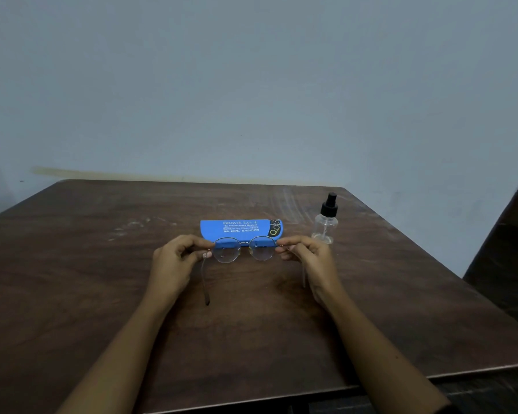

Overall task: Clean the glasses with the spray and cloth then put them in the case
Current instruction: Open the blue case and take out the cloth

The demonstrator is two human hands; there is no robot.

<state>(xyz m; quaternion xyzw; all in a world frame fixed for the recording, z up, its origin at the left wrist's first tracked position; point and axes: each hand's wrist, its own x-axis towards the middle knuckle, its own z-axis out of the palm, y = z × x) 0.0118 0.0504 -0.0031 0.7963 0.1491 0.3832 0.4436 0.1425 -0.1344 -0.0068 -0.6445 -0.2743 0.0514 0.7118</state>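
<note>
Round thin-framed glasses (243, 250) are held above the dark wooden table (87, 279), lenses facing away and both arms unfolded toward me. My left hand (177, 261) pinches the left hinge and my right hand (305, 258) pinches the right hinge. Just behind the glasses lies a shut blue case (240, 228) with printed lettering. A small clear spray bottle (326, 221) with a black nozzle stands upright to the right of the case. No cloth is in view.
The table's far edge meets a pale blue-grey wall (251, 85). A dark piece of furniture (509, 249) stands off the table's right side. The table's front edge runs close to my forearms.
</note>
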